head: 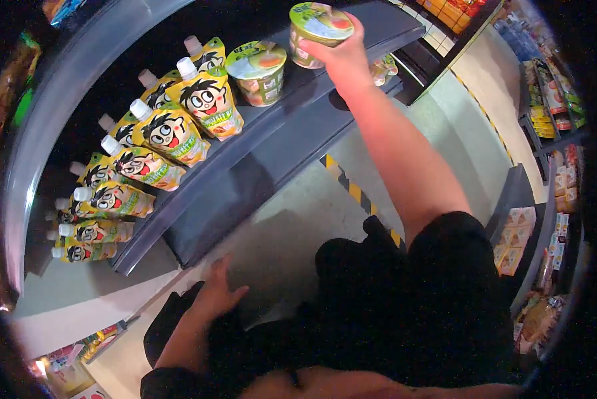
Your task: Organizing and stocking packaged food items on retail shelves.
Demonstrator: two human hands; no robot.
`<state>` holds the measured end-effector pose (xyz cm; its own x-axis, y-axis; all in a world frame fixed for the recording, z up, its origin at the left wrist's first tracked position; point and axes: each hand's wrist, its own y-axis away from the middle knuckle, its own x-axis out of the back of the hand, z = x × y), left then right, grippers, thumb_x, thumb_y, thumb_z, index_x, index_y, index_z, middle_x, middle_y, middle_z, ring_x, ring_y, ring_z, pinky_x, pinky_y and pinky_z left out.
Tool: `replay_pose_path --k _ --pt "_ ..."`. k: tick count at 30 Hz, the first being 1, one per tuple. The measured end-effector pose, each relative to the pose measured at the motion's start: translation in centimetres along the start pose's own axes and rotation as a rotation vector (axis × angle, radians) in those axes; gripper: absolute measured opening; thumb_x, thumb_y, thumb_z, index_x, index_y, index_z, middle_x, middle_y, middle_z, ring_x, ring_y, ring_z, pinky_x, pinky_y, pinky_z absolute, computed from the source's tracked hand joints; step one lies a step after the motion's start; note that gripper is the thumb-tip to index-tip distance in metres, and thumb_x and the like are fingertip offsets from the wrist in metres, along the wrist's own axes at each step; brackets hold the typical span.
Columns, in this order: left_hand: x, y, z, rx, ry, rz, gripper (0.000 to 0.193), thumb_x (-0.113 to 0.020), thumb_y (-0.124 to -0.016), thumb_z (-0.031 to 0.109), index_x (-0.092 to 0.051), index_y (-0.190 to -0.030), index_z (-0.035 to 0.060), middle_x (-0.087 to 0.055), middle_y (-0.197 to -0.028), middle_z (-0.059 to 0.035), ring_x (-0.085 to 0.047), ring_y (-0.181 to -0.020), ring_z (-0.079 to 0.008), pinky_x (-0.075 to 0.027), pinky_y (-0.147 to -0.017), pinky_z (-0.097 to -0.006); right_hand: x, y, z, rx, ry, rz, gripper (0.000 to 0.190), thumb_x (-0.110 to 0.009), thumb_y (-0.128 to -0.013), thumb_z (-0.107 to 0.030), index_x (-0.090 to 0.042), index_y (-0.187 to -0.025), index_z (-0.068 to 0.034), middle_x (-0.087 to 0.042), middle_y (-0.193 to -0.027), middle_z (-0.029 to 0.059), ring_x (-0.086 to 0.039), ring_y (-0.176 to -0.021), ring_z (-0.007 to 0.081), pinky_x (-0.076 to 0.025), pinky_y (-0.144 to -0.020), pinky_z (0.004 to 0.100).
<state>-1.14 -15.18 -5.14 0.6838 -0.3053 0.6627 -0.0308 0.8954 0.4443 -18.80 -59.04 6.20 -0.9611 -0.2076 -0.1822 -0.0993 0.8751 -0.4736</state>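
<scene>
My right hand [346, 47] is closed around a green-lidded plastic cup [314, 35] at the top, over the dark shelf [378, 22]. Just left of it, another such cup [257, 75] stands upright on the shelf. Yellow spouted pouches [171, 134] with white caps and a cartoon face stand in a row along the shelf, several deep, curving down to the lower left. My left hand [223, 289] hangs below the shelf's near corner, fingers apart, with nothing in it.
A lower shelf board [228, 199] juts out beneath, with a bagged item [383, 69] on a shelf at the right. Yellow-and-black tape [351, 187] marks the floor. Shelves with packaged goods [515, 239] line the right side, and more goods [99, 344] lie at lower left.
</scene>
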Motion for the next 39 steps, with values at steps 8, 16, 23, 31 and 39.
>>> replay_pose_path --k 8,16,23,31,39 --pt "-0.1 -3.0 -2.9 0.125 0.170 -0.095 0.086 -0.071 -0.077 0.030 -0.021 -0.140 0.0012 -0.037 -0.135 -0.0264 -0.040 -0.125 -0.0387 -0.032 -0.105 -0.0422 0.5 -0.2 4.3 -0.092 0.146 -0.213 0.099 -0.080 -0.063 -0.007 -0.014 -0.136 0.002 -0.046 -0.125 0.0162 -0.049 -0.115 0.0235 -0.041 -0.097 0.0329" --pt "-4.4 -4.4 -11.1 0.286 0.447 -0.196 0.069 -0.069 -0.079 0.025 -0.034 -0.134 0.0015 -0.049 -0.127 -0.0208 -0.051 -0.115 -0.0339 -0.041 -0.096 -0.0420 10.6 0.1 6.4 0.153 0.704 0.379 0.052 -0.069 -0.076 -0.014 -0.043 -0.120 -0.003 -0.055 -0.107 0.0109 -0.054 -0.093 0.0218 -0.045 -0.083 0.0395" --pt "-1.3 -2.2 -7.2 0.384 -0.042 -0.286 0.045 -0.061 -0.084 0.023 -0.046 -0.122 0.0045 -0.054 -0.118 -0.0210 -0.055 -0.107 -0.0351 -0.045 -0.089 -0.0412 24.5 -2.7 17.1 -0.887 0.444 0.487 0.039 -0.062 -0.082 -0.028 -0.053 -0.102 0.004 -0.059 -0.092 0.0133 -0.056 -0.081 0.0246 -0.047 -0.071 0.0368" --pt "-0.1 -4.7 1.0 0.291 -0.060 -0.262 0.040 -0.057 -0.087 0.023 -0.049 -0.122 0.0040 -0.057 -0.114 -0.0208 -0.054 -0.108 -0.0365 -0.045 -0.089 -0.0422 27.1 -9.2 27.1 -0.772 0.749 0.562 0.054 -0.054 -0.085 -0.046 -0.063 -0.079 0.007 -0.063 -0.077 0.0190 -0.061 -0.068 0.0308 -0.048 -0.060 0.0390" --pt "-3.4 -7.1 0.1 0.532 0.328 -0.226 0.038 -0.060 -0.085 0.014 -0.051 -0.121 0.0043 -0.061 -0.104 -0.0153 -0.061 -0.098 -0.0233 -0.048 -0.084 -0.0309 27.5 -10.5 25.7 -0.646 0.584 0.522 0.033 -0.061 -0.085 -0.031 -0.062 -0.078 0.002 -0.063 -0.068 0.0131 -0.058 -0.057 0.0221 -0.044 -0.054 0.0365"
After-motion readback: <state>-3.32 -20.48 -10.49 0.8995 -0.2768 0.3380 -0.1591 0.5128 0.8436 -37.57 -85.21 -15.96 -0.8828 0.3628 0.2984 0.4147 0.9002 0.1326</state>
